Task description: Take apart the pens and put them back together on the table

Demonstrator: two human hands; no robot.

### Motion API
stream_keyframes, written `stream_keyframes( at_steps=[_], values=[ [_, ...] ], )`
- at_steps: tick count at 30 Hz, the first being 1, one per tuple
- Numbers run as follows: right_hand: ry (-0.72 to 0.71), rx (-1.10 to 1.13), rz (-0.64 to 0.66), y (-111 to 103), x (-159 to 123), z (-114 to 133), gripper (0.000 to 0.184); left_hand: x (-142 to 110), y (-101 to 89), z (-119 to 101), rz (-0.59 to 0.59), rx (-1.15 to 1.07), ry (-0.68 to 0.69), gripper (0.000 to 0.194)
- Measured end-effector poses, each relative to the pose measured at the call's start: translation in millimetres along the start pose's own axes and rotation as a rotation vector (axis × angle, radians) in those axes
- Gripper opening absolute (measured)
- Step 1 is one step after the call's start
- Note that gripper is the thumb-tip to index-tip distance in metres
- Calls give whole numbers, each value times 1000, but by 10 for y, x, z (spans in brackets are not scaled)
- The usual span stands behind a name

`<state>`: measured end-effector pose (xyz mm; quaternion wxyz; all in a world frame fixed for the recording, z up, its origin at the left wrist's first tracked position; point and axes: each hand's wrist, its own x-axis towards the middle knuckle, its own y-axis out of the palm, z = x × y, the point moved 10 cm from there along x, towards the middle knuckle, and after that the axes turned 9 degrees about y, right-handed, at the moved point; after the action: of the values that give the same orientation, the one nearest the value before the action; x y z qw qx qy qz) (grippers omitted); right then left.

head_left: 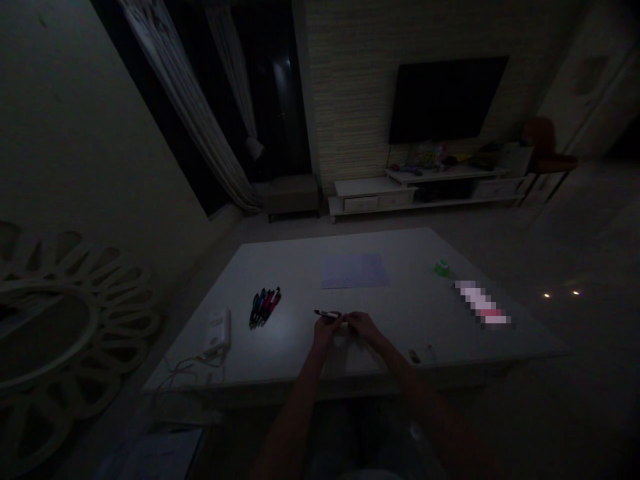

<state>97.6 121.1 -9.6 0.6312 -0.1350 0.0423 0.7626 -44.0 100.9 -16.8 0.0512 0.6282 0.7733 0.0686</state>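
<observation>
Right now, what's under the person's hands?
White table lies under the left hand and right hand. A dark pen pokes out of the left hand; the pen's rest and the tabletop beneath the palms are covered.

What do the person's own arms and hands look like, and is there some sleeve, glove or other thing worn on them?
The left hand and right hand are bare, without gloves. The left forearm and right forearm show no sleeve where they are visible. The room is dim, so a ring or other small marking cannot be told.
</observation>
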Motion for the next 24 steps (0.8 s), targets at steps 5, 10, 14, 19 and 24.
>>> stream_keyframes(
  at_steps=[5,10,14,19,24],
  values=[
    [38,-54,-9,-212,16,-15,38,-24,-207,-446,-62,613,418,51],
    [123,-152,132,-198,46,-97,50,-149,230,-407,352,1255,682,21],
    [158,-182,166,-186,106,-221,56,-163,286,-306,387,1402,670,21],
    [-32,-158,133,-201,79,-115,43,-166,307,-256,444,1418,627,19],
    [64,-152,88,-269,45,-121,52,-177,310,-320,393,1404,695,15]
  ],
)
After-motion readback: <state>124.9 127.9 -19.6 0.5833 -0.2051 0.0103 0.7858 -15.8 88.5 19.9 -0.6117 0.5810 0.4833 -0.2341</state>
